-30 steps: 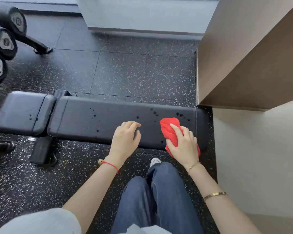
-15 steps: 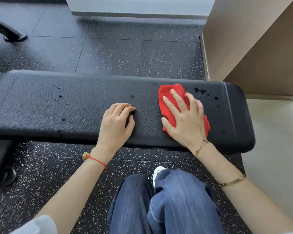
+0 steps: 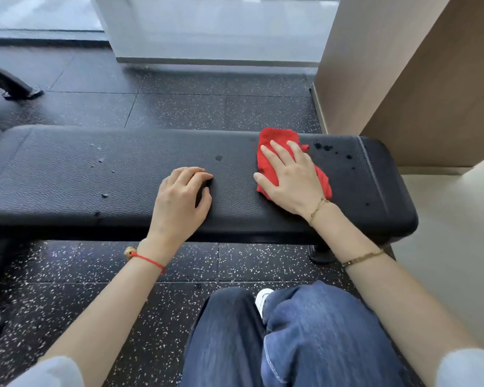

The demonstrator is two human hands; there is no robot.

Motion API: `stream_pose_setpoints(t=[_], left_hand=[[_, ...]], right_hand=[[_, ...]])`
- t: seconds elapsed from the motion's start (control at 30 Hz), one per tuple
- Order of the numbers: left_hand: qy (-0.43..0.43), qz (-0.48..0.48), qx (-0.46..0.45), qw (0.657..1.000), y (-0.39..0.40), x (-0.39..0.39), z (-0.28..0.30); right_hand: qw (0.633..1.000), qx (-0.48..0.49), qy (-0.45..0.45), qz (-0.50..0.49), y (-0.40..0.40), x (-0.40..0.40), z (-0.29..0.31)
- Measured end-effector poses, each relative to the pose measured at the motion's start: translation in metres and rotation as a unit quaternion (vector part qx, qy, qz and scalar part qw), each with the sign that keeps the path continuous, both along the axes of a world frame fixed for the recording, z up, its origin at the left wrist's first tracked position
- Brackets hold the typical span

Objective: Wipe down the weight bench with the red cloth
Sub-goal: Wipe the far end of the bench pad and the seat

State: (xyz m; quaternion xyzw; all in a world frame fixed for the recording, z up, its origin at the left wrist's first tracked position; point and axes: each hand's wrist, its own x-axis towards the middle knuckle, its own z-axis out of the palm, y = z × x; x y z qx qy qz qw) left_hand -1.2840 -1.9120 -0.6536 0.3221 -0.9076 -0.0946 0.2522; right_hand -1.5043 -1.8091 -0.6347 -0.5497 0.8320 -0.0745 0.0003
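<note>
The black padded weight bench [image 3: 67, 174] runs across the view from left to right. Dark wet spots dot its right end and small drops lie on its left half. A crumpled red cloth [image 3: 277, 141] lies on the pad near the right end. My right hand [image 3: 291, 177] presses flat on the cloth with straight, spread fingers. My left hand [image 3: 179, 199] rests on the bare pad to the left of the cloth, fingers loosely curled and holding nothing.
A tan wooden wall or cabinet [image 3: 403, 93] rises right behind the bench's right end. Black speckled rubber floor [image 3: 207, 107] surrounds the bench. A black rack foot [image 3: 20, 90] stands at far left. My knees in blue jeans [image 3: 291, 331] are just below the bench.
My right hand has pushed the red cloth toward the bench's far edge, over some of the wet spots. My left hand has stayed put on the pad. The camera has come closer.
</note>
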Motion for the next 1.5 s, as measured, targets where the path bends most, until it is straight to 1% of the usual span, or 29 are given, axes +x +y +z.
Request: stream_pose_setpoints(t=[0.07,0.13,0.2,0.23,0.3,0.37,0.4,0.47,0.57,0.63,0.7,0.77,0.83,0.9,0.97,1.07,1.17,1.23,1.3,1.4,1.47,1.5], left_hand=[[0.004,0.013,-0.005,1.0,-0.005,0.005,0.0],[0.011,0.032,-0.01,0.999,-0.01,0.01,-0.001],[0.015,0.043,-0.013,0.999,-0.013,0.012,-0.004],[0.017,0.046,-0.016,0.999,-0.014,0.012,-0.006],[0.022,0.047,-0.022,0.998,-0.014,0.011,-0.008],[0.024,0.054,-0.022,0.998,-0.013,0.008,-0.009],[0.023,0.059,-0.021,0.998,-0.013,0.007,-0.009],[0.023,0.068,-0.016,0.997,-0.011,0.006,-0.009],[0.02,0.068,-0.014,0.997,-0.011,0.007,-0.007],[0.021,0.07,-0.015,0.997,-0.012,0.008,-0.008],[0.024,0.072,-0.015,0.997,-0.012,0.01,-0.01],[0.028,0.069,-0.013,0.997,-0.013,0.009,-0.011],[0.03,0.066,-0.01,0.997,-0.014,0.009,-0.011],[0.026,0.066,-0.01,0.997,-0.014,0.009,-0.012],[0.026,0.071,-0.01,0.997,-0.015,0.01,-0.012],[0.024,0.071,-0.006,0.997,-0.015,0.01,-0.01],[0.025,0.068,-0.01,0.997,-0.017,0.012,-0.011],[0.029,0.067,-0.01,0.997,-0.017,0.013,-0.012],[0.032,0.066,-0.011,0.997,-0.017,0.012,-0.013],[0.028,0.064,-0.014,0.997,-0.016,0.01,-0.014],[0.025,0.069,-0.013,0.997,-0.016,0.01,-0.014],[0.023,0.072,-0.011,0.997,-0.016,0.01,-0.014]], right_hand=[[0.999,-0.002,0.0,0.033,-0.008,0.018,0.001],[0.995,-0.011,-0.003,0.095,0.002,0.032,-0.001],[0.99,-0.022,-0.017,0.139,0.019,0.029,-0.003],[0.989,-0.026,-0.028,0.146,0.025,0.021,-0.002],[0.991,-0.025,-0.039,0.122,0.027,-0.002,-0.001],[0.996,-0.02,-0.034,0.075,0.012,-0.019,0.002],[0.998,-0.017,-0.031,0.055,0.001,-0.022,0.004],[0.998,-0.017,-0.029,0.047,-0.024,-0.014,0.005],[0.995,-0.018,-0.02,0.095,-0.043,0.016,0.003],[0.988,-0.027,-0.014,0.149,-0.034,0.033,0.0],[0.982,-0.041,-0.013,0.182,-0.016,0.036,-0.003],[0.981,-0.043,-0.01,0.187,-0.004,0.022,-0.002],[0.987,-0.036,-0.007,0.157,-0.008,0.002,-0.002],[0.994,-0.025,-0.014,0.106,-0.029,-0.008,0.002],[0.996,-0.022,-0.02,0.081,-0.055,0.0,0.003],[0.992,-0.019,-0.023,0.122,-0.068,0.03,0.002],[0.979,-0.037,-0.02,0.2,-0.044,0.052,-0.001],[0.976,-0.047,-0.031,0.212,-0.023,0.048,-0.002],[0.982,-0.048,-0.026,0.18,-0.012,0.025,-0.002],[0.997,-0.027,-0.016,0.077,-0.024,-0.011,0.003],[0.999,-0.016,-0.013,0.035,-0.045,-0.009,0.005],[0.999,-0.012,-0.008,0.038,-0.053,0.0,0.004]])
